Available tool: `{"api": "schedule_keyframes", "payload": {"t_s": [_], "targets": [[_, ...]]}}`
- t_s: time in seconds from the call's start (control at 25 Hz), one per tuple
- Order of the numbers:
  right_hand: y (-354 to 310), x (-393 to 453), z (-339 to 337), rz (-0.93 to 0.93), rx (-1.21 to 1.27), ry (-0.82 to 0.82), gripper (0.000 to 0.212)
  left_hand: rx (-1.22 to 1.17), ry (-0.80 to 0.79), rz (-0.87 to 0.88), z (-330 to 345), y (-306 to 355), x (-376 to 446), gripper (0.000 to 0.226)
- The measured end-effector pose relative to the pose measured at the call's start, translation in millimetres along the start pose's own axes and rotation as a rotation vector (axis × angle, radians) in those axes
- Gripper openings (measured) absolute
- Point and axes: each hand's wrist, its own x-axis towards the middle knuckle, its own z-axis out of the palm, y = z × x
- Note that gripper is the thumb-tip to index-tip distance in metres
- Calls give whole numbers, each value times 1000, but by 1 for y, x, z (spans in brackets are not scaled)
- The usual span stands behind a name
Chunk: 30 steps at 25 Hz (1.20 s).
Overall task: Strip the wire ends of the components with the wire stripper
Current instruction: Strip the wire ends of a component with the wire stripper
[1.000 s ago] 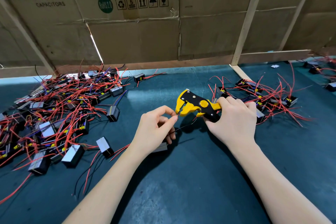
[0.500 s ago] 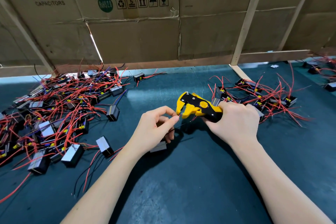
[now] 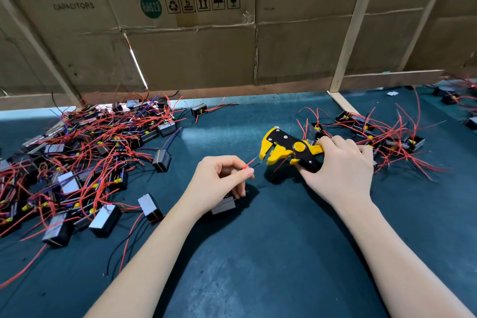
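Observation:
My right hand (image 3: pixel 340 170) grips the handles of a yellow and black wire stripper (image 3: pixel 286 148), its jaws pointing left. My left hand (image 3: pixel 219 183) pinches a thin red wire (image 3: pixel 249 163) between thumb and forefinger. The wire's tip reaches toward the stripper's jaws. A small grey component (image 3: pixel 223 205) hangs under my left palm, mostly hidden by the hand. Both hands hover over the dark teal table (image 3: pixel 258 253).
A big tangle of grey box components with red wires (image 3: pixel 77 162) covers the left of the table. A smaller heap (image 3: pixel 382 134) lies behind my right hand. Cardboard walls (image 3: pixel 193 46) and a wooden post (image 3: pixel 348 33) close off the back.
My left hand has drawn back left from the stripper, and a red wire end now shows between fingers and jaws. The stripper has tilted slightly and its jaws have opened.

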Motion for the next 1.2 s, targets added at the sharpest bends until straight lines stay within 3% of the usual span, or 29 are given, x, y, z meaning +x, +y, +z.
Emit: {"api": "schedule_keyframes", "payload": {"t_s": [0.56,0.72,0.96,1.08,1.2], "targets": [[-10,1,-12,-58,17,-115,37,57,38,-15,4,0,0,15],[-12,-1,-10,-18,43,-70,38,62,44,-15,3,1,0,15],[0,2,-3,87,40,10,50,534,267,117,1,0,-1,17],[4,4,-4,156,111,66,48,390,83,315,15,6,-6,5],[6,7,-8,215,165,104,49,336,-201,311,35,12,-9,58]]}}
